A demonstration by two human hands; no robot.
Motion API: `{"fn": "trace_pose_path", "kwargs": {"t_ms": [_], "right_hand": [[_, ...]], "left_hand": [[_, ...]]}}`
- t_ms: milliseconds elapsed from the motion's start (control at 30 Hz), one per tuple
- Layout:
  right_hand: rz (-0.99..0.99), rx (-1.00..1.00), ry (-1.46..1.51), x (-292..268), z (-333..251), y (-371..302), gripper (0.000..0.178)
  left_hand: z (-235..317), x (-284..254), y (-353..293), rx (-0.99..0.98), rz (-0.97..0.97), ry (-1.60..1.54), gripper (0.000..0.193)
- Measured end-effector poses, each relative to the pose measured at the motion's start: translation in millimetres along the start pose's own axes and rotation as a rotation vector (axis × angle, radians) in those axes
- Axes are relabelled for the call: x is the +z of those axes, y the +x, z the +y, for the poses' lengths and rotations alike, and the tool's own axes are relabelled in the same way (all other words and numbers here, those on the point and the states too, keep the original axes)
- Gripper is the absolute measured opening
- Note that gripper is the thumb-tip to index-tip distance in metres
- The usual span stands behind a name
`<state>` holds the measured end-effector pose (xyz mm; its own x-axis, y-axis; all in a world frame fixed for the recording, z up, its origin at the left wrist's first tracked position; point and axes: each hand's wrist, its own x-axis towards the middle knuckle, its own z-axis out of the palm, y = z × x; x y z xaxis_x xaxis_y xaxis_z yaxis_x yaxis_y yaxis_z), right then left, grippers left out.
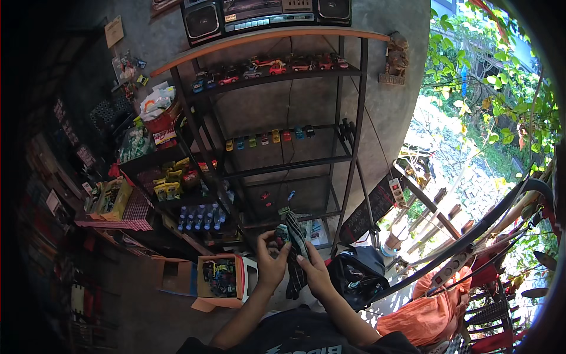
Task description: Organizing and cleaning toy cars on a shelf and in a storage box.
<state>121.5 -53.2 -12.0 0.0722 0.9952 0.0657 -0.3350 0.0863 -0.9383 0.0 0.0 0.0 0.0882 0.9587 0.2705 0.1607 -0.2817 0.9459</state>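
Note:
My left hand (pixel 270 259) is closed around a small dark greenish toy car (pixel 282 235), partly covered by my fingers. In my right hand (pixel 315 274) is a dark checked cloth (pixel 296 239), gripped beside the car and touching or nearly touching it. One end of the cloth hangs down between my forearms. On the lower left, an open cardboard box (pixel 241 276) holds a heap of dark small toys (pixel 219 277). Toy cars (pixel 277 68) stand in a row on the upper shelf ahead, and smaller ones (pixel 265 138) line the middle shelf.
A black metal rack (pixel 283 170) stands ahead, with a radio cassette player (pixel 268 16) on top. Snack packs (pixel 171 180) and bottles (pixel 200 218) fill shelves at left. To the right are a black bag (pixel 358 272), orange cloth (pixel 424 315) and a power strip (pixel 451 268).

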Motion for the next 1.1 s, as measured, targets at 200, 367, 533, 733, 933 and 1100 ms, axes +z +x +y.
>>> {"fn": "trace_pose_path", "kwargs": {"t_ms": [200,367,533,733,933,1100], "right_hand": [[0.091,-0.031,0.097,-13.9,-20.6,-1.9,0.052],[0.117,-0.092,0.022,-16.7,-9.3,-0.4,0.052],[0.123,-0.126,-0.006,-16.9,-12.3,2.0,0.054],[0.047,-0.145,-0.117,-3.5,-18.6,-4.0,0.055],[0.018,-0.129,-0.152,1.9,-12.6,-10.4,0.056],[0.058,-0.039,0.038,-0.3,-22.4,1.8,0.054]], "left_hand": [[-3.1,8.6,-3.3,-0.133,0.004,-0.295,0.037],[-0.1,14.6,-9.0,-0.161,-0.071,-0.236,0.035],[-1.7,19.5,-12.6,-0.187,-0.141,-0.278,0.036],[6.1,2.4,1.1,-0.303,-0.167,-0.489,0.047],[17.7,-11.4,7.3,-0.238,-0.121,-0.529,0.048],[16.8,-15.5,-3.9,-0.360,-0.275,-0.460,0.047]]}}
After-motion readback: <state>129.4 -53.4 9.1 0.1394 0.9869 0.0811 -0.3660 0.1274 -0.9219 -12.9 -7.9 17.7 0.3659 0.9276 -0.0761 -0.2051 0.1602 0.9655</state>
